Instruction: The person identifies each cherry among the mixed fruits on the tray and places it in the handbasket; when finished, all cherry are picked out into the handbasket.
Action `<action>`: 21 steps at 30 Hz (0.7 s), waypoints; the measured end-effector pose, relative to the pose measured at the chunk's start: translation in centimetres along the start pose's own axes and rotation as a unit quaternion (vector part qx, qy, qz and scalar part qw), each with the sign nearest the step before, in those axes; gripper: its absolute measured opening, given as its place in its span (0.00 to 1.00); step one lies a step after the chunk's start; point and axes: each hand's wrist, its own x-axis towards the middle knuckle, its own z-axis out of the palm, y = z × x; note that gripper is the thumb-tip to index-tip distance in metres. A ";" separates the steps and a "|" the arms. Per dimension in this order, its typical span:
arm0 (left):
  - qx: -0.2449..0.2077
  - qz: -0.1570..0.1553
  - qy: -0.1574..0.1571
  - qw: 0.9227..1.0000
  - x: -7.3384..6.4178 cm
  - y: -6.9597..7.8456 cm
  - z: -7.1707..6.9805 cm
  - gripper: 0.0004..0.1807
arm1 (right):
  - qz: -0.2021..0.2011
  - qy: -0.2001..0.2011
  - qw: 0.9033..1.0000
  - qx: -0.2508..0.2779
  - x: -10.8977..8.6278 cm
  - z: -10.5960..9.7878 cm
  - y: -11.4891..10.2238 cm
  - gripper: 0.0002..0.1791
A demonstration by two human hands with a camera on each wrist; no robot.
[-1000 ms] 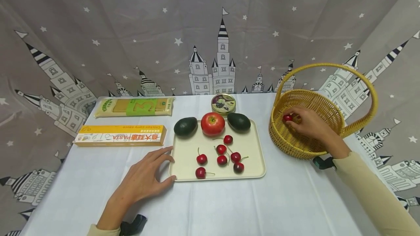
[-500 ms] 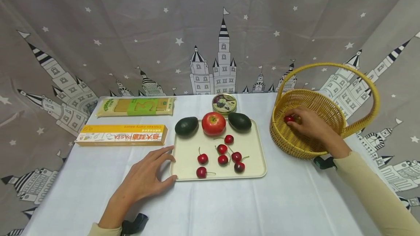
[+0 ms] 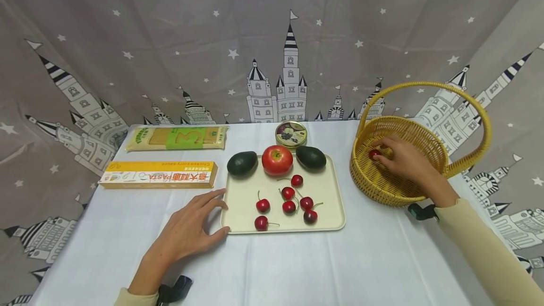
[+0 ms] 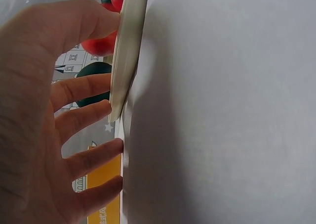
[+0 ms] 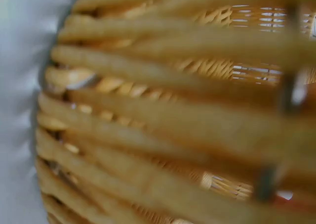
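Note:
My left hand (image 3: 189, 228) rests at the left end of a cream tray (image 3: 244, 202), fingers spread and loosely bent. In the left wrist view its thumb and two fingertips (image 4: 106, 107) meet the tray's rim (image 4: 126, 51). Inside a yellow wicker basket (image 3: 369, 185) at the right is my right hand (image 3: 405, 162), with thumb and fingers parted around a red cherry (image 3: 374, 154) low in the basket. The right wrist view shows only blurred basket weave (image 5: 148, 110), so that hand is hidden there. On the tray lie several more cherries (image 3: 289, 207).
A tomato (image 3: 277, 160) and two avocados (image 3: 242, 164) (image 3: 311, 158) line the tray's far edge. Behind them stands a round tin (image 3: 291, 134). A pasta box (image 3: 159, 175) and a noodle packet (image 3: 177, 138) lie at the left. The basket's tall handle (image 3: 484, 131) arches over its opening.
My right thumb and fingers have drawn slightly apart and back from the cherry, which now lies in the basket. My left hand has stayed at the tray.

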 end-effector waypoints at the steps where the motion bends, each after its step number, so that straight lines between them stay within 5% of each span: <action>1: 0.000 0.000 -0.001 1.000 0.0 0.0 0.0 0.24 | -0.001 0.004 1.000 -0.002 -0.1 -0.1 -0.2 0.18; 21: 0.004 -0.004 -0.006 1.000 0.2 0.0 0.2 0.25 | -0.069 0.143 0.987 -0.003 -2.7 1.2 -6.5 0.17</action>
